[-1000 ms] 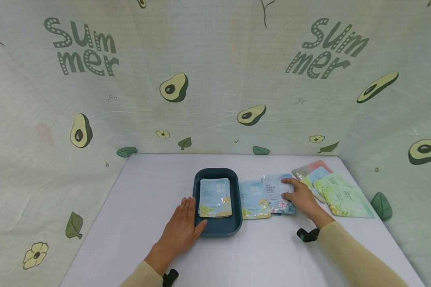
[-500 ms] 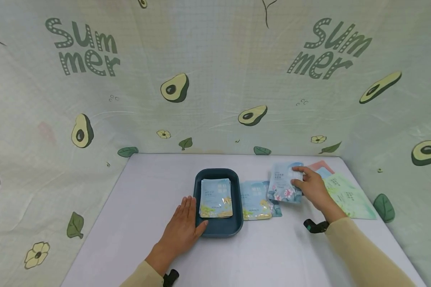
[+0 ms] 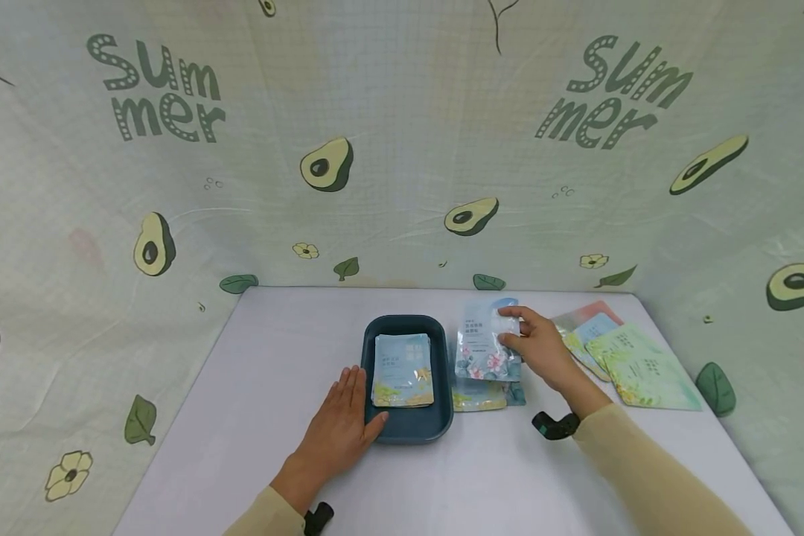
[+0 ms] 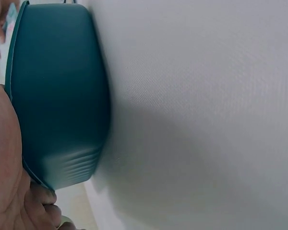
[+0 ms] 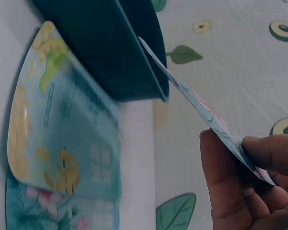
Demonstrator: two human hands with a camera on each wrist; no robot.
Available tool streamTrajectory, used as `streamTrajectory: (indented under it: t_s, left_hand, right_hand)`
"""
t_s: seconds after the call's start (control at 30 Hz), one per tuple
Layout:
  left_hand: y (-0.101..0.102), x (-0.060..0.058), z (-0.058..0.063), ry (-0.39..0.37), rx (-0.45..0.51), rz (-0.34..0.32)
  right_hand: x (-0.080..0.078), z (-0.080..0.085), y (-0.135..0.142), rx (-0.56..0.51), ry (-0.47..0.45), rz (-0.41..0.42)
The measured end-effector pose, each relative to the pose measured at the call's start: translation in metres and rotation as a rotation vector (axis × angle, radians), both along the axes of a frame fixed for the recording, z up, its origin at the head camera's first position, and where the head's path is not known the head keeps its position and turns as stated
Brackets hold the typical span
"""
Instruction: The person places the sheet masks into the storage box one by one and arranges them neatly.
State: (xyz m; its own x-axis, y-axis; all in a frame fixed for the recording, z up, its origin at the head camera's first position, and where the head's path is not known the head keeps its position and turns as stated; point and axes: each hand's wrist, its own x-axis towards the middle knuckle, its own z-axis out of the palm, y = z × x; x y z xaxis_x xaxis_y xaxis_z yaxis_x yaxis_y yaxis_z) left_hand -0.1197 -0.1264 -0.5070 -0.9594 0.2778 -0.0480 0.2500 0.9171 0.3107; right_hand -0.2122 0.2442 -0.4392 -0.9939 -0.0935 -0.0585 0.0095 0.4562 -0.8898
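A dark teal tray (image 3: pixel 406 429) stands mid-table, with light blue flat packets (image 3: pixel 402 369) stacked in it. My left hand (image 3: pixel 338 428) rests along its left rim, fingers straight and thumb over the near corner. In the left wrist view the tray's outer wall (image 4: pixel 57 91) fills the left side. My right hand (image 3: pixel 543 350) pinches a blue packet with pink flowers (image 3: pixel 487 342) by its right edge, thumb on one face and fingers on the other. That packet is held up right of the tray, above a blue packet with yellow flowers (image 5: pixel 67 139) lying on the table.
Beneath the yellow-flowered packet lies another pink-flowered packet (image 5: pixel 48 201), partly covered. Farther right are a green packet (image 3: pixel 636 368), a blue and yellow one (image 3: pixel 592 327) and a pink-edged one (image 3: pixel 599 309), overlapping. A patterned cloth (image 3: pixel 402 186) hangs behind and beside the white table (image 3: pixel 281 335).
My right hand has lifted the pink-flowered packet off the table and carried it left toward the tray, uncovering part of another packet below. The left hand has stayed at the tray's rim.
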Motion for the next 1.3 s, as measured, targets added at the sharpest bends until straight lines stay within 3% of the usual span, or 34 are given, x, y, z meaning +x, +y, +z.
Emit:
streamTrajectory:
  t_s: [0.37,0.67,0.93,1.3]
  left_hand:
    - [-0.001,0.001,0.001,0.012,-0.015,0.000]
    - [-0.002,0.001,0.002,0.025,-0.018,0.002]
    - [-0.003,0.000,0.000,0.057,-0.067,-0.024]
    - [-0.002,0.000,-0.003,0.070,-0.040,-0.038]
  right_hand:
    - [0.001,-0.005,-0.076,0.005,0.025,0.115]
    - [-0.006,-0.018,-0.127,0.027,0.008,0.156]
    - [-0.011,-0.029,-0.140,0.106,0.003,0.207]
    - [-0.015,-0.025,-0.137,0.291,0.052,0.385]
